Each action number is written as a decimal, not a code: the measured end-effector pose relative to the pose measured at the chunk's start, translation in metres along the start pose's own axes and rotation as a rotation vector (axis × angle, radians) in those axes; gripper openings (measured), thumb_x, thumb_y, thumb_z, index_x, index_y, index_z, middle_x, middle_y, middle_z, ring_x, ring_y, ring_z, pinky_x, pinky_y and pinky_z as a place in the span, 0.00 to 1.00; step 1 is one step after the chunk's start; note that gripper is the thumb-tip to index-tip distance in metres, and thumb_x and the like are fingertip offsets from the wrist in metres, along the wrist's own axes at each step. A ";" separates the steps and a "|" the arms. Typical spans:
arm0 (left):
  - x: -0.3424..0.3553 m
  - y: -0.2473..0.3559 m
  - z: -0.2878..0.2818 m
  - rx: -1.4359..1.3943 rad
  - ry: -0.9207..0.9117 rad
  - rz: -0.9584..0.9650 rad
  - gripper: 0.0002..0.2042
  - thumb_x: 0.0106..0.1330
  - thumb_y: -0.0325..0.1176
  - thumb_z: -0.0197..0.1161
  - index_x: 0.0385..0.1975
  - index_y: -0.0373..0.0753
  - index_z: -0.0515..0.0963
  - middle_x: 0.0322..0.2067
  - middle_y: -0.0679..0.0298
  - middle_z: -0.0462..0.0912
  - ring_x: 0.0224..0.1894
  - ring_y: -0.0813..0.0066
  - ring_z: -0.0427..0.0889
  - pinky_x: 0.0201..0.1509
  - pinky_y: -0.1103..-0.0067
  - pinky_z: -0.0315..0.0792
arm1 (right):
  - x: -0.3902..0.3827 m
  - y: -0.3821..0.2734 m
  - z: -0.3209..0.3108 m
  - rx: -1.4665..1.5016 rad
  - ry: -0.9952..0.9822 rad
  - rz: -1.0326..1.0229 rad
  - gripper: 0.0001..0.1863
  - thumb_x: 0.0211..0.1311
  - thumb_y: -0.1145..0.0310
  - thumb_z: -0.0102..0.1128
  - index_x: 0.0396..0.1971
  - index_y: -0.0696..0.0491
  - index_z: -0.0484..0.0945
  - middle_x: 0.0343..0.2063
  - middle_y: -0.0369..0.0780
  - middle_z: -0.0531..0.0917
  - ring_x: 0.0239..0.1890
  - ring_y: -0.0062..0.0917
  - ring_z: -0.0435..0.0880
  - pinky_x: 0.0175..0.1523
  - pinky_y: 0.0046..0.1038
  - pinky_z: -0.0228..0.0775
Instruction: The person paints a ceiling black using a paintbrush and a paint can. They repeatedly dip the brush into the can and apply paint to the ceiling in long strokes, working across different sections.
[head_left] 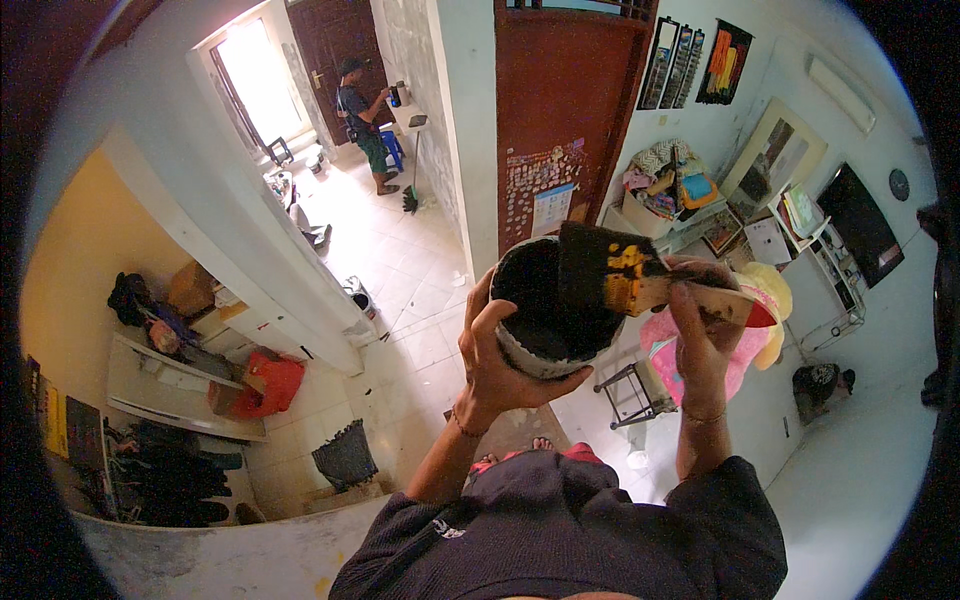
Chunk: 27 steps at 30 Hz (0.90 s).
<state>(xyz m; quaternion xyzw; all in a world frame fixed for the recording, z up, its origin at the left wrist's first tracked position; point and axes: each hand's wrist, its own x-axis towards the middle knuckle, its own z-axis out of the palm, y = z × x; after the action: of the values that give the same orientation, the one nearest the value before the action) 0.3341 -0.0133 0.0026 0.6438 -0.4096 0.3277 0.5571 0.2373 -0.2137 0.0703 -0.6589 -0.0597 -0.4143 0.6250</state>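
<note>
Straight ahead on the far side, a reddish-brown door stands upright, its lower part dotted with small stuck-on pieces, perhaps because a flat panel shows them well. Far left, a co-worker stands facing a wall ledge, well apart from the near hands. Far right, a heap of cloth sits on a pale cabinet, likely piled there to stay off the floor.

Near the middle, a round tub, dark inside, is held up with its mouth open to view. The left hand spreads wide around its left side, thumb along the near wall; that cradle seems chosen to bear the weight without covering the opening. Just to the right, the right hand closes around the wooden handle of a broad brush, pointing the dark bristles left across the tub's mouth, probably so any drip would fall back inside. Whether the bristles touch the rim cannot be told. Smallest of all, yellow-orange patches mark the brush between bristles and grip; the fingers lie behind them, presumably for a cleaner hold.
</note>
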 end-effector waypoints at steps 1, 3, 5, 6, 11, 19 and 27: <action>0.000 0.000 0.001 0.007 0.002 0.001 0.49 0.38 0.46 0.88 0.58 0.44 0.60 0.60 0.37 0.72 0.62 0.39 0.75 0.66 0.53 0.70 | 0.004 -0.004 -0.001 -0.046 -0.105 -0.016 0.15 0.64 0.76 0.70 0.49 0.59 0.78 0.46 0.42 0.85 0.48 0.27 0.85 0.51 0.29 0.80; -0.001 0.001 0.003 0.008 0.011 0.001 0.49 0.38 0.47 0.88 0.58 0.44 0.60 0.60 0.37 0.72 0.62 0.39 0.74 0.66 0.54 0.70 | 0.013 -0.010 -0.005 -0.140 -0.321 -0.047 0.14 0.63 0.77 0.69 0.48 0.58 0.79 0.47 0.43 0.85 0.50 0.27 0.85 0.53 0.29 0.80; 0.001 0.001 0.005 -0.004 0.025 0.002 0.49 0.38 0.47 0.88 0.59 0.45 0.60 0.60 0.37 0.72 0.62 0.39 0.74 0.66 0.54 0.70 | 0.021 -0.013 -0.007 -0.168 -0.305 -0.042 0.13 0.63 0.79 0.69 0.47 0.58 0.79 0.46 0.43 0.86 0.49 0.28 0.85 0.53 0.31 0.80; 0.002 0.000 0.007 -0.008 0.018 0.007 0.49 0.38 0.47 0.88 0.59 0.45 0.60 0.60 0.37 0.72 0.63 0.39 0.74 0.66 0.54 0.70 | 0.025 -0.015 -0.008 -0.179 -0.365 -0.075 0.13 0.63 0.78 0.69 0.47 0.59 0.79 0.46 0.43 0.86 0.48 0.28 0.86 0.53 0.31 0.80; 0.013 0.000 0.012 -0.034 0.032 -0.001 0.50 0.37 0.46 0.88 0.59 0.45 0.60 0.61 0.38 0.72 0.63 0.41 0.75 0.66 0.56 0.70 | 0.043 -0.012 -0.013 -0.008 -0.089 0.150 0.15 0.61 0.77 0.72 0.47 0.57 0.79 0.42 0.41 0.87 0.44 0.26 0.87 0.50 0.28 0.81; 0.033 0.006 0.011 0.025 0.048 -0.074 0.54 0.34 0.46 0.89 0.61 0.41 0.58 0.56 0.46 0.75 0.59 0.53 0.78 0.62 0.62 0.72 | 0.079 0.013 -0.032 0.416 0.011 0.571 0.11 0.66 0.68 0.69 0.46 0.52 0.82 0.37 0.37 0.86 0.36 0.21 0.87 0.39 0.21 0.79; 0.051 0.008 0.014 -0.089 0.068 -0.044 0.56 0.33 0.48 0.89 0.61 0.39 0.58 0.53 0.49 0.79 0.53 0.56 0.83 0.59 0.64 0.77 | 0.096 0.005 -0.025 0.737 0.085 0.713 0.07 0.70 0.67 0.66 0.41 0.54 0.81 0.33 0.39 0.89 0.27 0.22 0.89 0.30 0.20 0.84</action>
<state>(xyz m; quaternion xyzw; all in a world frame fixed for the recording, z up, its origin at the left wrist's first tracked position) 0.3496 -0.0361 0.0484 0.6157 -0.3905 0.3185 0.6059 0.2911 -0.2790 0.1230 -0.3570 0.0520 -0.1533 0.9200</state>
